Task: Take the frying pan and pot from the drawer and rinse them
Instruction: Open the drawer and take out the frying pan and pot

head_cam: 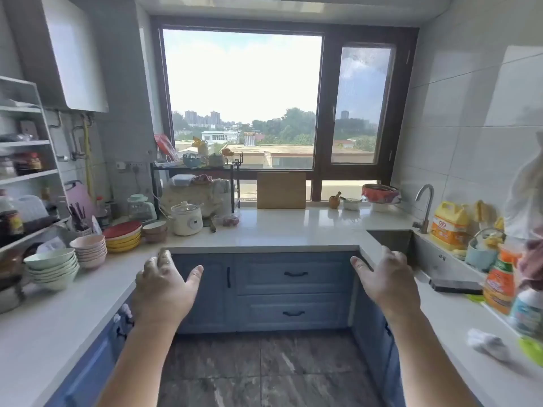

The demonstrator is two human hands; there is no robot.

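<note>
Hands hover empty — left hand [164,286] and right hand [388,277], fingers loosely spread — before two closed blue drawers [293,292].

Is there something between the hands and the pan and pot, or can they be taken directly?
Yes. Both drawers, upper and lower, are closed, so no pan or pot shows. The left hand and right hand are open and empty, apart from the handles. A drawer front must be pulled first.

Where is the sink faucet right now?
In the head view the faucet stands at the right, on the counter behind the sink, just left of the yellow detergent jug and beyond the right hand.
</note>
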